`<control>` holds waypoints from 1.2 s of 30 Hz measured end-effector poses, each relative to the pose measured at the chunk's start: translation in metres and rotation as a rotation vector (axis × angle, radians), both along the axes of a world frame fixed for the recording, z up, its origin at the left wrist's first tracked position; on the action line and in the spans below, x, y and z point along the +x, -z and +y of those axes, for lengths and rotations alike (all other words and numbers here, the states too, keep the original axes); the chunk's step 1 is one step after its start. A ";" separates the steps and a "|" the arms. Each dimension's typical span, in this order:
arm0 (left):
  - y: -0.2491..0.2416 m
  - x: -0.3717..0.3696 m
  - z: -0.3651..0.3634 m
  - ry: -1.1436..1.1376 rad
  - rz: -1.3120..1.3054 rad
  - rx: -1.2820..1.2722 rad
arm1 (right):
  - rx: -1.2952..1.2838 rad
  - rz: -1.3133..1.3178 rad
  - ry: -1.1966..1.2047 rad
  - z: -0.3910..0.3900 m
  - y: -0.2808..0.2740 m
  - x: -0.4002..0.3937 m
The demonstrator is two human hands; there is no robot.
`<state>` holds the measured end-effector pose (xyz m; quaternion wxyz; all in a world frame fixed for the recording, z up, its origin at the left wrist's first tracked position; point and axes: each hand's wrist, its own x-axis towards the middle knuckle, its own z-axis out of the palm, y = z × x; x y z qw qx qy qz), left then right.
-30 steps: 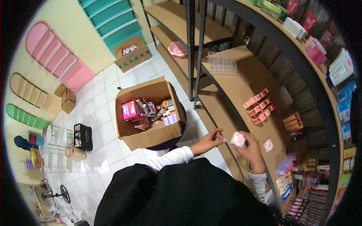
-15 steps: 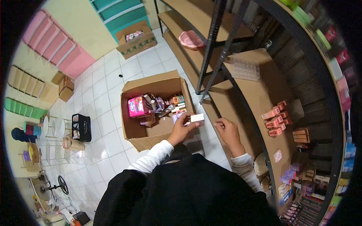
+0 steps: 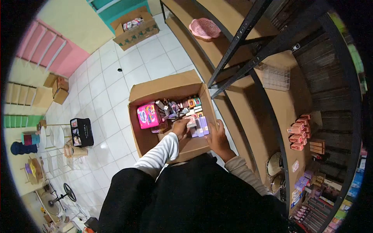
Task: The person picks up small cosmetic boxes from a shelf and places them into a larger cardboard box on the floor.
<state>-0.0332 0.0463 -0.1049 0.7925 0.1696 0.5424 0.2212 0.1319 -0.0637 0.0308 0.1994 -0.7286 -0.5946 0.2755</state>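
My left hand (image 3: 180,128) is inside the large open carton (image 3: 163,89), its fingers closed on a small pale box (image 3: 191,122). Just right of it stand several purple boxes (image 3: 203,126). My right hand (image 3: 218,139) reaches over the carton's right side beside these purple boxes; its fingers are apart, and nothing shows in them. A pink packet (image 3: 148,115) lies at the left in the carton, with small tubes and bottles (image 3: 171,108) heaped in the middle.
Shelving (image 3: 248,112) with black metal posts runs along the right, holding a pink basket (image 3: 204,28), a clear rack (image 3: 275,77) and orange boxes (image 3: 298,134). A black bag (image 3: 82,133) stands on the tiles at left; another carton (image 3: 136,33) is at the back.
My left hand has moved down into the carton with the small pale box. My right hand has moved left and down to the carton's right side, and its fingers have spread. The view has shifted.
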 end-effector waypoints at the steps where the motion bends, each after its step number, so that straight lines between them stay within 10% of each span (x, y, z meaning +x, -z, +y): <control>1: 0.016 0.000 0.003 0.008 0.004 -0.003 | 0.050 -0.027 -0.006 -0.001 0.006 -0.001; 14: 0.137 0.061 0.037 0.196 0.356 0.179 | -0.002 -0.053 0.051 0.002 0.024 -0.005; 18: 0.157 0.054 0.046 1.171 0.706 1.168 | -0.045 -0.082 0.052 0.001 0.029 -0.003; 20: 0.242 0.056 0.037 0.829 0.502 0.795 | -0.053 -0.068 0.064 0.003 0.026 -0.004; 22: 0.151 0.073 0.045 0.277 0.245 0.036 | -0.064 -0.066 0.071 0.004 0.024 -0.004; 26: 0.177 0.060 0.049 0.645 0.292 0.377 | -0.058 -0.061 0.085 0.005 0.023 -0.005; 29: 0.163 0.062 0.049 0.515 0.263 0.136 | -0.046 -0.049 0.082 0.005 0.023 -0.006; 32: 0.237 0.055 0.040 0.828 0.555 0.749 | -0.065 -0.062 0.070 0.006 0.021 -0.006; 36: 0.163 0.065 0.042 0.419 0.263 0.142 | -0.024 -0.054 0.044 0.005 0.023 -0.005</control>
